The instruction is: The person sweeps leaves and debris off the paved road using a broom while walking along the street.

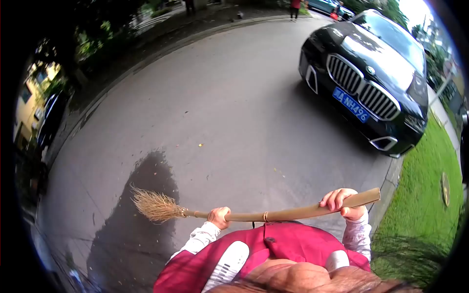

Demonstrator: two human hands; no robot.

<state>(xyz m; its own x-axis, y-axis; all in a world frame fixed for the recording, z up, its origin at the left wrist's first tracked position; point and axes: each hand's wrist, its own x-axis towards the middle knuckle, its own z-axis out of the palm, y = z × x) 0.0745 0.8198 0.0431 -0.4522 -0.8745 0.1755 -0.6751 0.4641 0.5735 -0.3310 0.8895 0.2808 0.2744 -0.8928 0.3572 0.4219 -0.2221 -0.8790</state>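
A broom (244, 217) with a bamboo handle and straw bristles lies across the front of my body. My left hand (219, 218) is closed round the thinner part of the handle, close to the bristle head. Near the thick upper end, my right hand (344, 202) wraps its fingers over the pole. The bristles (155, 205) point to the left, above or on the grey road; whether they touch it I cannot tell. Both sleeves are light and patterned, under a red vest (293, 241).
A black car (364, 83) stands ahead on the right, beside a kerb and a grass strip (415, 195). Grey road (210, 107) with a few scattered leaves stretches ahead. A person in red (295, 9) stands far off. A dark shadow (132, 234) falls on the left.
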